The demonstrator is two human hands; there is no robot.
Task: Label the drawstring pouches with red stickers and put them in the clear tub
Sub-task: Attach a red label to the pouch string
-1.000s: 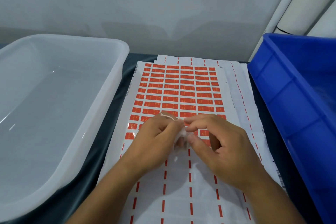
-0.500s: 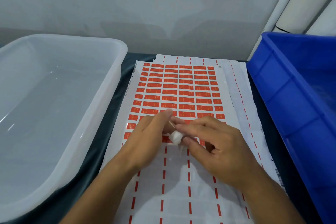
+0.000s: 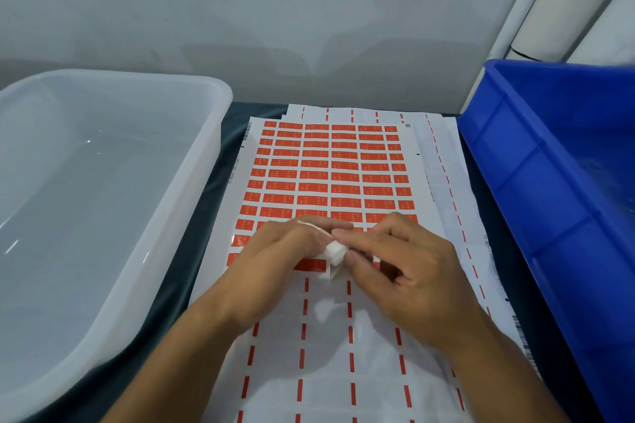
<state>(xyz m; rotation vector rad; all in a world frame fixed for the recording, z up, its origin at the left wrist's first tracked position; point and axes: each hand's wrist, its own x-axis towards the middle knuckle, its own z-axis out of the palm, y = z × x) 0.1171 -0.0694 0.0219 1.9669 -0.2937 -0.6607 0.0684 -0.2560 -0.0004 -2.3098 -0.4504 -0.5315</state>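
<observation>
A small white drawstring pouch [image 3: 335, 252] is pinched between both hands over the red sticker sheet [image 3: 330, 168]. My left hand [image 3: 280, 256] holds its left side, with a thin cord running over the fingers. My right hand [image 3: 402, 271] pinches its right side between thumb and forefinger. Most of the pouch is hidden by my fingers. The clear tub [image 3: 103, 216] stands to the left, and I see nothing in it.
A blue crate [image 3: 549, 199] stands at the right, touching the edge of the stacked sheets. The sheet's near half holds only red dashes on white backing [image 3: 326, 371]. A dark cloth [image 3: 192, 271] covers the table. A grey wall rises behind.
Both hands stayed over the sheet's lower sticker rows. The pouch turned slightly between the fingers and now shows as a small white lump between the fingertips.
</observation>
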